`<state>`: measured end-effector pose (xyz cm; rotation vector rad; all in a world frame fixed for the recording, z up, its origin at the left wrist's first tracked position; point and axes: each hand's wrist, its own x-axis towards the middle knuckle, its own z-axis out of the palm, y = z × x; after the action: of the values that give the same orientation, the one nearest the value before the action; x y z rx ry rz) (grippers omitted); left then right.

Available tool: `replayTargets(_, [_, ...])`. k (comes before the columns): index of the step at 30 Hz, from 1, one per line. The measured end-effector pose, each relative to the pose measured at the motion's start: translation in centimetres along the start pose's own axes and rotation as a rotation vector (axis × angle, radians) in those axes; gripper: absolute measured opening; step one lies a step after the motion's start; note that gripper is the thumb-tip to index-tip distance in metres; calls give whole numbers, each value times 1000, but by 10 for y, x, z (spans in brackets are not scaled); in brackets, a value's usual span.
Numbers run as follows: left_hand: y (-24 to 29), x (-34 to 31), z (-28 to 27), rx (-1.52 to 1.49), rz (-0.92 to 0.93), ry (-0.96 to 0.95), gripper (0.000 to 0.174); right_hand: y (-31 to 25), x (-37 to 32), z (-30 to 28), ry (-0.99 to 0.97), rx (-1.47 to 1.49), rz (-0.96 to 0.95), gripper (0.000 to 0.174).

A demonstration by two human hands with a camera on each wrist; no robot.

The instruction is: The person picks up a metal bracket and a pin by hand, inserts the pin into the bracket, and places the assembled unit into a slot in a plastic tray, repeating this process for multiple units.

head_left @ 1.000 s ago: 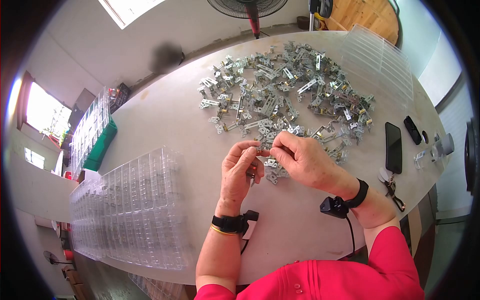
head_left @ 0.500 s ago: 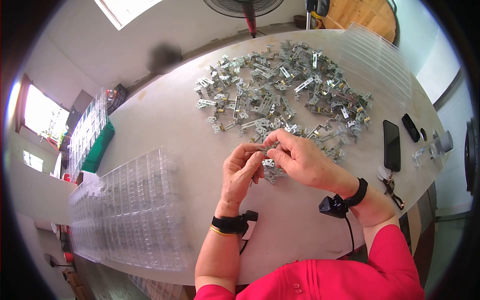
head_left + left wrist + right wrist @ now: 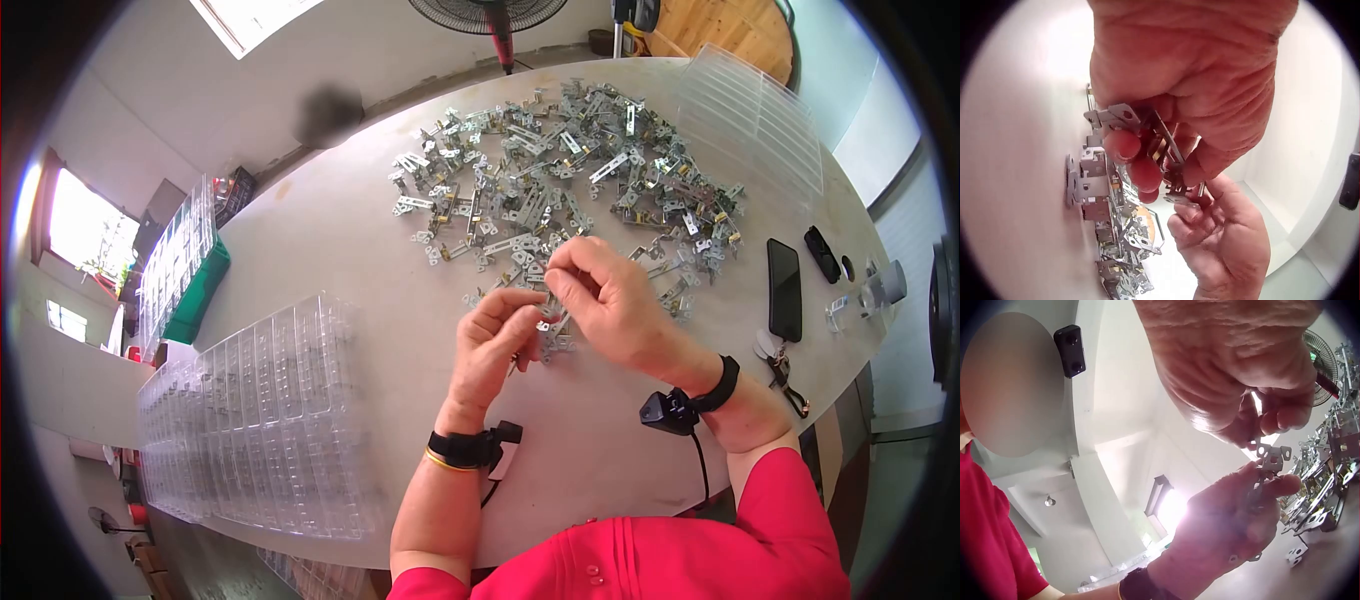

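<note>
Close together, the left hand curls its fingers round metal brackets while the right hand pinches one.

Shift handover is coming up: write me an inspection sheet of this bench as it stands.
Surface: pale round table.
Job's things: metal brackets in a loose pile across the far half; held brackets between the hands; clear compartment trays at the left.
Clutter: phone and keys at the right edge.
Hands: left hand grips several held brackets; right hand pinches one.
Cables: black cable hangs from the right wrist camera.
Surroundings: fan beyond the far edge; green crate off the left side.
</note>
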<state>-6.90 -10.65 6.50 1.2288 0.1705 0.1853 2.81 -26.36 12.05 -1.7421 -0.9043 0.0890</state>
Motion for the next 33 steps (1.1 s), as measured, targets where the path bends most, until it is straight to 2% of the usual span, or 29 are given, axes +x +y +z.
replayTargets(1, [2, 1, -2, -54, 2, 16, 20, -5, 1, -3, -4, 78, 111, 10])
replayTargets(4, [2, 3, -13, -204, 88, 17, 21, 6, 2, -6, -109, 83, 177, 12])
replayTargets(15, [-6, 6, -19, -243, 98, 32, 23, 4, -1, -2, -199, -52, 165, 14])
replayTargets(23, [-2, 3, -13, -167, 76, -46, 22, 5, 0, -3, -221, -66, 117, 12])
replayTargets(26, [-2, 1, -10, -78, 86, 1, 26, 8, 0, -2, -208, -14, 186, 14])
replayTargets(29, [-2, 1, -8, -66, 78, 8, 30, 10, 2, -5, -279, 89, 255, 18])
replayTargets(31, [1, 1, -8, -37, 71, 1, 31, 5, 6, -10, -365, 340, 463, 20])
replayTargets(33, [2, 0, -9, -7, 64, -1, 32, 1, 9, -13, -370, 375, 494, 18])
